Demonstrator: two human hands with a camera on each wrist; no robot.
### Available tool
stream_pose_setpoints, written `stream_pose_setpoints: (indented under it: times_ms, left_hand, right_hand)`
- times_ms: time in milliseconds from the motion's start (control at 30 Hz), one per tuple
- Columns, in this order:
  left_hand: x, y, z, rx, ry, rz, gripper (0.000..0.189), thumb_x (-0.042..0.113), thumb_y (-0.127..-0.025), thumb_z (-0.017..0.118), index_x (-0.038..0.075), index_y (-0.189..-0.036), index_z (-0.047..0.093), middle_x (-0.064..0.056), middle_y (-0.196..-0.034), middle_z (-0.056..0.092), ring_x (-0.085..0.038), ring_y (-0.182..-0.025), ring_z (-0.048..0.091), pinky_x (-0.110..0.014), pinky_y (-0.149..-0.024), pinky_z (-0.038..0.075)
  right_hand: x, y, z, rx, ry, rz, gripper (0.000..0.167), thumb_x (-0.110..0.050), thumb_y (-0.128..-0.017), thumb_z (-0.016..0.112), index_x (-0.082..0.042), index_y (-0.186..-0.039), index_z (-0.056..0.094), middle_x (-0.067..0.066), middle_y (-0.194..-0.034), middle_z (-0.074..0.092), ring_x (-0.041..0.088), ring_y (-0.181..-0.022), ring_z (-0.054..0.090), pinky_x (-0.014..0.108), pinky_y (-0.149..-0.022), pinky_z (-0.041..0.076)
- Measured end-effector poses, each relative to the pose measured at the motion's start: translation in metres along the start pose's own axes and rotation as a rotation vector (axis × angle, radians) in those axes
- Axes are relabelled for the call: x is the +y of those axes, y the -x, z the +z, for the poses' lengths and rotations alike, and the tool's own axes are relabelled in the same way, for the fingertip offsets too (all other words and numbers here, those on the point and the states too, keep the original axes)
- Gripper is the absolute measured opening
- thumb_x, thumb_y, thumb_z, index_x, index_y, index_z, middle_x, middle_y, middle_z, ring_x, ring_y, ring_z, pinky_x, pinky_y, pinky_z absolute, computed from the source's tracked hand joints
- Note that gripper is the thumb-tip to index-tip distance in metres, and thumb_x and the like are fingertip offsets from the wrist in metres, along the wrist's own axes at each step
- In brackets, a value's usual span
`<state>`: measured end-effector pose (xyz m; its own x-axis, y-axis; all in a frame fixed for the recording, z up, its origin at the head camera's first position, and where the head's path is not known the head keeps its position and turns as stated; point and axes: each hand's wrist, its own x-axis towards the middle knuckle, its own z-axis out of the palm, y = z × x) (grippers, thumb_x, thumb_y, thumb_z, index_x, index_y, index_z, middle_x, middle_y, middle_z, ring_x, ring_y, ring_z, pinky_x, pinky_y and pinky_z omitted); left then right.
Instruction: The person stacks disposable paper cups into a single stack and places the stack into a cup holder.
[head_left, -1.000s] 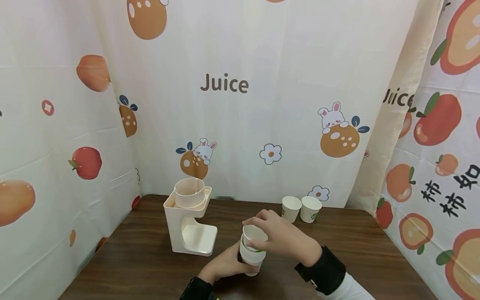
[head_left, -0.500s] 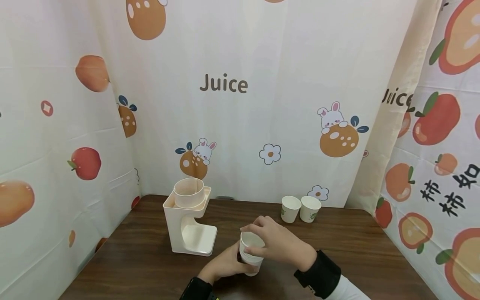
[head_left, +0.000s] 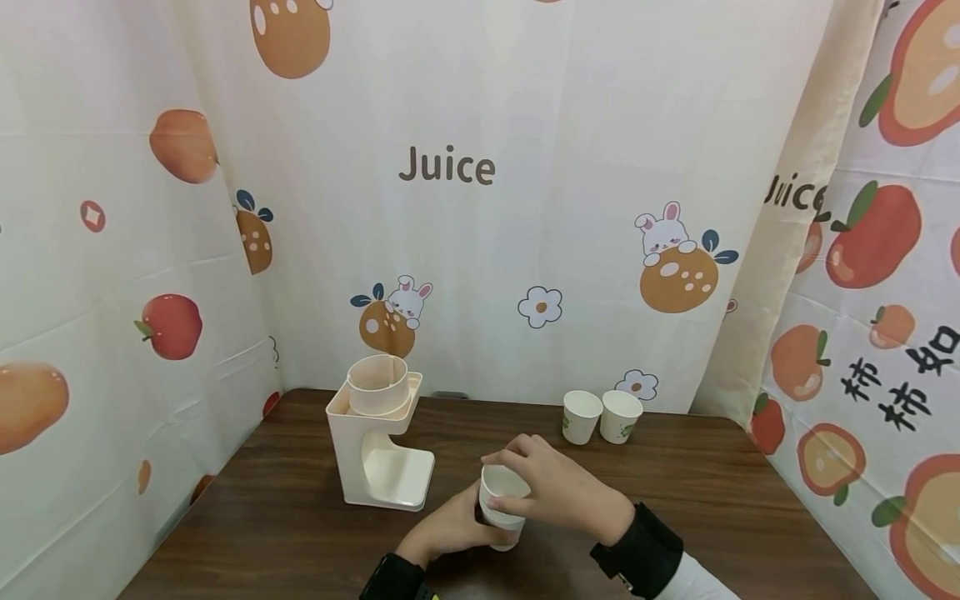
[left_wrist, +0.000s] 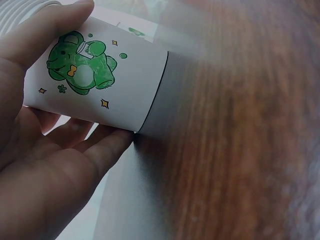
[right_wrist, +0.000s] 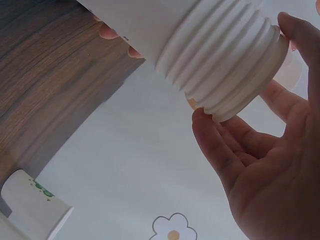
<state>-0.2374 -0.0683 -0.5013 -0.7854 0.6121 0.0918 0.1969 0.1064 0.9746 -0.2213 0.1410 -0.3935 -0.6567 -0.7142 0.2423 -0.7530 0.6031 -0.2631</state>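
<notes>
Near the front of the table, a stack of nested white paper cups (head_left: 503, 504) stands between both hands. My left hand (head_left: 450, 527) grips the lower part of the stack from the left. In the left wrist view, the lowest cup (left_wrist: 90, 75) shows a green cartoon animal, and the fingers of the left hand (left_wrist: 55, 165) wrap around it. My right hand (head_left: 558, 487) pinches the topmost rim from above. Several stacked rims (right_wrist: 220, 60) show in the right wrist view, with thumb and fingers of the right hand (right_wrist: 270, 150) on opposite sides of the end rim.
A cream-coloured appliance (head_left: 397, 475) with a round open container (head_left: 378, 385) on top stands to the left. Two paper cups, one left (head_left: 581, 418) and one right (head_left: 620, 418), stand upright at the back, before a printed curtain (head_left: 465, 242).
A second ago the right hand held the top cup raised out of the stack. That cup has since gone down into the stack, the right hand lowering with it. The left hand stays put.
</notes>
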Motion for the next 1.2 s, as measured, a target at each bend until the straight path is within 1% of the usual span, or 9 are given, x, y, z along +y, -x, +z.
stream_pose_setpoints:
  times_ms: [167,267,433,567,700,900,967,1133,1200]
  left_hand:
    - [0.000,0.000,-0.001,-0.010,0.007,0.001,0.075,0.016,-0.085,0.081,0.013,-0.146,0.037,-0.002,-0.127,0.055,-0.021,-0.114,0.056,-0.039,-0.096,0.044]
    - [0.000,0.000,-0.001,-0.010,-0.003,-0.002,0.075,0.017,-0.086,0.081,0.016,-0.146,0.038,-0.001,-0.126,0.056,-0.020,-0.114,0.056,-0.040,-0.095,0.044]
    - [0.000,-0.001,0.000,0.014,-0.039,-0.015,0.076,0.017,-0.084,0.083,0.018,-0.146,0.039,0.002,-0.123,0.059,-0.019,-0.113,0.057,-0.041,-0.095,0.044]
    - [0.000,-0.001,0.001,0.023,-0.060,-0.016,0.079,0.017,-0.082,0.084,0.018,-0.147,0.039,0.003,-0.124,0.060,-0.019,-0.116,0.056,-0.045,-0.098,0.043]
    - [0.000,-0.001,0.002,0.020,-0.057,-0.017,0.080,0.016,-0.082,0.084,0.019,-0.148,0.038,0.003,-0.126,0.059,-0.020,-0.118,0.055,-0.049,-0.100,0.041]
    - [0.000,-0.001,0.002,0.031,-0.065,-0.010,0.079,0.015,-0.081,0.085,0.018,-0.146,0.040,0.004,-0.125,0.059,-0.019,-0.118,0.055,-0.049,-0.101,0.040]
    - [0.000,-0.001,0.003,0.035,-0.068,-0.007,0.079,0.015,-0.081,0.085,0.017,-0.146,0.041,0.004,-0.124,0.060,-0.019,-0.118,0.055,-0.048,-0.101,0.040]
    - [0.001,-0.001,0.003,0.040,-0.061,0.000,0.077,0.015,-0.081,0.085,0.017,-0.144,0.042,0.004,-0.123,0.060,-0.018,-0.117,0.056,-0.045,-0.100,0.041]
    - [0.002,-0.001,0.003,0.041,-0.057,0.000,0.076,0.015,-0.081,0.085,0.017,-0.144,0.042,0.004,-0.123,0.061,-0.019,-0.117,0.056,-0.045,-0.101,0.040]
  right_hand:
    - [0.001,0.003,-0.001,0.013,-0.008,-0.018,0.050,-0.049,-0.098,0.061,-0.016,-0.136,0.060,0.001,-0.119,0.057,0.014,-0.105,0.052,0.028,-0.081,0.051]
    - [0.002,0.004,-0.002,0.022,-0.014,0.004,0.052,-0.052,-0.100,0.056,-0.016,-0.137,0.059,0.000,-0.121,0.057,0.014,-0.107,0.053,0.029,-0.083,0.051]
    - [0.009,0.010,-0.006,0.062,0.015,0.047,0.050,-0.052,-0.102,0.052,-0.015,-0.134,0.062,-0.001,-0.120,0.059,0.012,-0.104,0.053,0.032,-0.083,0.051]
    - [0.018,0.017,-0.009,0.096,0.036,0.069,0.047,-0.050,-0.102,0.052,-0.015,-0.131,0.063,-0.002,-0.123,0.059,0.012,-0.108,0.055,0.036,-0.087,0.051]
    - [0.027,0.023,-0.014,0.108,0.022,0.122,0.045,-0.049,-0.102,0.053,-0.017,-0.132,0.062,-0.003,-0.127,0.058,0.013,-0.113,0.056,0.039,-0.090,0.051]
    - [0.042,0.027,-0.023,0.121,0.002,0.194,0.046,-0.047,-0.102,0.056,-0.015,-0.134,0.060,0.003,-0.130,0.057,0.021,-0.120,0.056,0.044,-0.093,0.050]
    - [0.048,0.027,-0.025,0.123,0.010,0.205,0.046,-0.046,-0.102,0.057,-0.013,-0.133,0.061,0.005,-0.131,0.058,0.023,-0.121,0.055,0.044,-0.094,0.050]
    - [0.060,0.025,-0.025,0.145,0.025,0.181,0.043,-0.040,-0.102,0.059,-0.008,-0.130,0.061,0.009,-0.129,0.060,0.026,-0.116,0.058,0.045,-0.091,0.051]
    - [0.066,0.023,-0.024,0.154,0.032,0.197,0.042,-0.038,-0.102,0.060,-0.007,-0.131,0.061,0.010,-0.128,0.060,0.026,-0.115,0.058,0.045,-0.090,0.052]
